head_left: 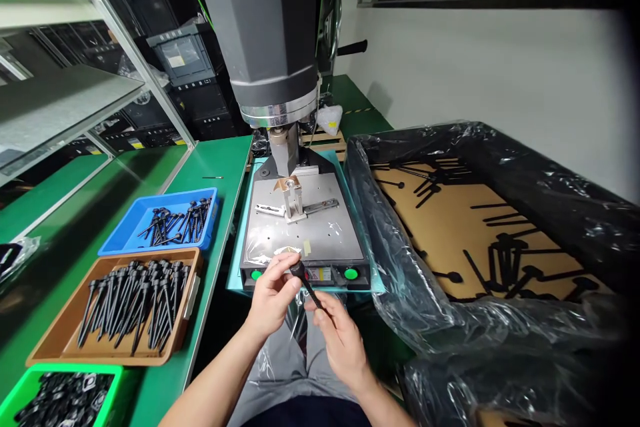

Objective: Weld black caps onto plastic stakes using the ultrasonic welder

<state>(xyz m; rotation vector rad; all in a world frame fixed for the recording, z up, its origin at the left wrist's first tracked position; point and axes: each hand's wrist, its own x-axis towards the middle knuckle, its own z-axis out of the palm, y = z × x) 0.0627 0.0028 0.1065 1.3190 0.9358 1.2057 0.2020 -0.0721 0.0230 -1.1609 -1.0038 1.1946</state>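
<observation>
A black rod with a rounded head point(299, 271) is held between both hands in front of the machine. My left hand point(274, 290) pinches its head end, thumb below and fingers above. Around the lower shaft my right hand point(340, 337) has its thumb and fingers closed. Just beyond the hands is the press machine's metal base plate point(270, 240), with a green button point(351, 273) at the front right. A small metal fixture point(293, 200) stands on the plate under the machine's pointed tool head point(283, 150).
On the left green table are a blue tray point(120, 223) and a brown tray point(55, 340), both holding black rods, and a green bin point(117, 390) of small black parts. At right, a plastic-lined box point(425, 233) holds more rods on cardboard. Metal shelving point(120, 33) rises far left.
</observation>
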